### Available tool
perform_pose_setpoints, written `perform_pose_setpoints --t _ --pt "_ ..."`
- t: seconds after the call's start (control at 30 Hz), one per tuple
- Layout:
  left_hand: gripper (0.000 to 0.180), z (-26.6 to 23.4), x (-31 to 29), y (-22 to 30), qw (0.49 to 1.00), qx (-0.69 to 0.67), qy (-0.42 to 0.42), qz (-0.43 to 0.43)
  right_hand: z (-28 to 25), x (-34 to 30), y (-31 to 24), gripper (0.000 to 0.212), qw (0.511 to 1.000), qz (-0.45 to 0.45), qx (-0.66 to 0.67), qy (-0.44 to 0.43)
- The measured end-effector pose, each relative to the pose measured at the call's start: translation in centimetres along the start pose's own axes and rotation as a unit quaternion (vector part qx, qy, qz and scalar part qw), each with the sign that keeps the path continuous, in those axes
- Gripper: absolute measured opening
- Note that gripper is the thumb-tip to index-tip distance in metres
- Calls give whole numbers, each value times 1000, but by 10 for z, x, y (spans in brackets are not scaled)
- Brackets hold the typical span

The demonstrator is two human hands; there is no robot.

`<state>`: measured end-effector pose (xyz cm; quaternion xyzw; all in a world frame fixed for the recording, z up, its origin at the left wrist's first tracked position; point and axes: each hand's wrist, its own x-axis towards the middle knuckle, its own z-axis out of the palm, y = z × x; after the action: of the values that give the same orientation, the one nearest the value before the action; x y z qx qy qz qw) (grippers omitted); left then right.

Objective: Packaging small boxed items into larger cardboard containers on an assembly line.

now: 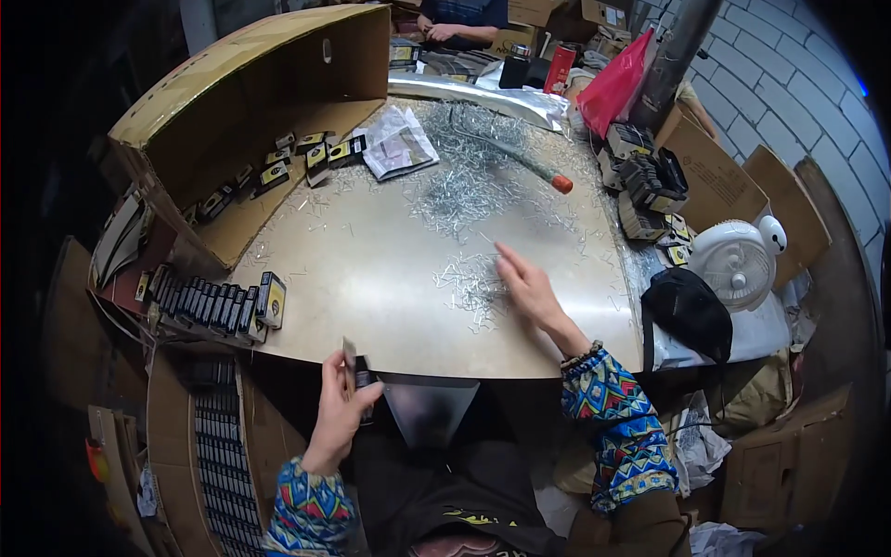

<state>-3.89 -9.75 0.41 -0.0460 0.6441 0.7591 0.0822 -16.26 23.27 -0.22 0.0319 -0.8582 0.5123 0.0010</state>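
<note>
My left hand [345, 407] is closed around a small black box [363, 373] with a thin brownish upright piece beside it, just off the table's near edge. What its inner side contains is hidden. Over the table, my right hand [531, 290] reaches forward with its fingers stretched out, at the right side of a small pile of thin silvery metal pins [471, 290]. Whether a single pin lies at the fingertips is too small to tell. Farther back spreads a larger heap of the same metal pieces [464, 176], with a red-tipped rod [561, 184] across it.
Small black-and-yellow boxes [271, 299] stand in a row at the left edge. Behind them a big cardboard carton [251, 65] lies on its side. Stacked dark packs [645, 190], a white fan [738, 265] and a black cap [687, 314] are at right. Another person's hands [441, 32] show beyond.
</note>
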Motion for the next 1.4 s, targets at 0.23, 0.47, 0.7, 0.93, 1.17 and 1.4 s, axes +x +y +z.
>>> perform_pose_setpoints --t 0.23,0.47,0.7,0.93,1.17,1.4 --pt "40 -23 -41 -32 953 -261 26 -153 5 24 20 50 942 -59 -325 62" --pt "28 -38 -67 -81 960 -201 106 -166 70 0 -15 45 973 -129 -191 -32" --pt "26 -11 -74 -143 956 -5 1 -293 135 -48 -47 39 914 -265 -305 35" --pt "10 23 -80 -144 931 -187 31 -313 137 -132 -83 40 928 -190 -320 18" --pt "24 25 -89 -129 944 -191 14 -267 85 -149 -87 30 990 -121 -50 -48" --pt "72 33 -100 -136 982 154 -46 -98 142 -179 -32 38 933 -228 -250 -124"
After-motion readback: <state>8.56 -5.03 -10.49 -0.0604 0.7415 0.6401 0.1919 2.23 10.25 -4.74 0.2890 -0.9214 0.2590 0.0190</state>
